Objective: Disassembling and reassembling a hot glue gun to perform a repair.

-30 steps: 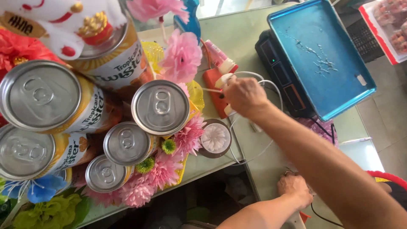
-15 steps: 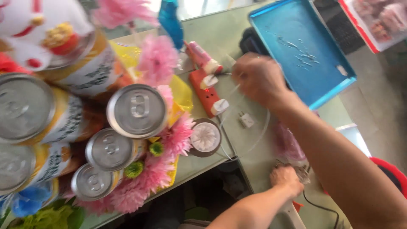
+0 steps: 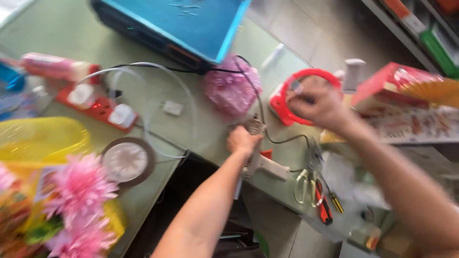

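While the view has swung right since a second ago, carrying the cans out of sight, the green table [image 3: 57, 28] remains the landmark for every place given here. At its left end lie pink flowers [image 3: 79, 184] beside a yellow bowl [image 3: 43, 138], with a round brown-rimmed disc [image 3: 127, 161] just right of them. Behind these on the table sits a red power strip [image 3: 98, 106] with white plugs and a looping white cable [image 3: 189, 102]; the right hand worked at this strip a second ago and has now left it. At the table's near edge the left hand [image 3: 243, 141] is closed round the handle of a white glue gun [image 3: 260, 160], as before. Behind it, a pink mesh ball [image 3: 232, 91] lies below a blue tray [image 3: 191, 24]. Off the table's right end, the right hand [image 3: 318, 102] now pinches a small object against a red ring [image 3: 287, 98], its fingers curled; the object is too blurred to name. Scissors [image 3: 306, 184] and screwdrivers [image 3: 325, 205] lie on the table's far-right corner.
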